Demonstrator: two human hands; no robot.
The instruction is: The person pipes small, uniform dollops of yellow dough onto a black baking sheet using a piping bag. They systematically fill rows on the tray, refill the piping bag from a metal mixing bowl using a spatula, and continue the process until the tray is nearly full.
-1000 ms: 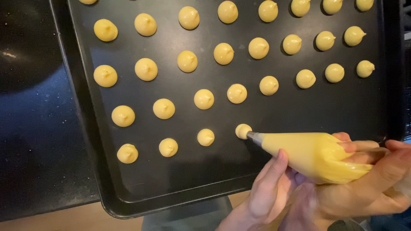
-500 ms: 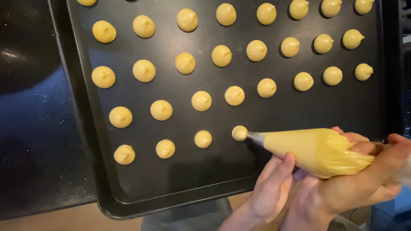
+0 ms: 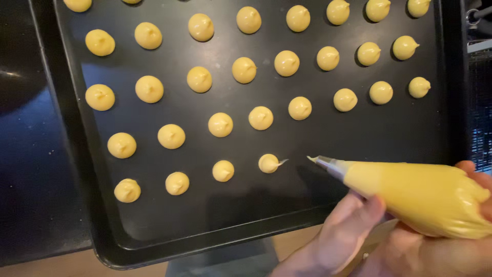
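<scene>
A clear piping bag (image 3: 420,197) full of yellow batter lies across the lower right, its metal nozzle (image 3: 324,163) pointing left just above a black baking tray (image 3: 97,205). My right hand (image 3: 461,241) grips the fat end of the bag. My left hand (image 3: 343,236) props the bag from below near the nozzle. Several rows of small yellow batter mounds cover the tray. The newest mound (image 3: 268,163), with a thin tail, sits a short way left of the nozzle tip, apart from it.
The tray rests on a dark glossy surface (image 3: 31,169). A strip of wooden worktop (image 3: 46,266) shows along the bottom edge. A metal rack (image 3: 479,102) stands past the tray's right rim. Bare tray lies right of the newest mound.
The nozzle has pulled off the newest mound and shifted right, leaving a thin tail on it. Both hands moved right with the bag.
</scene>
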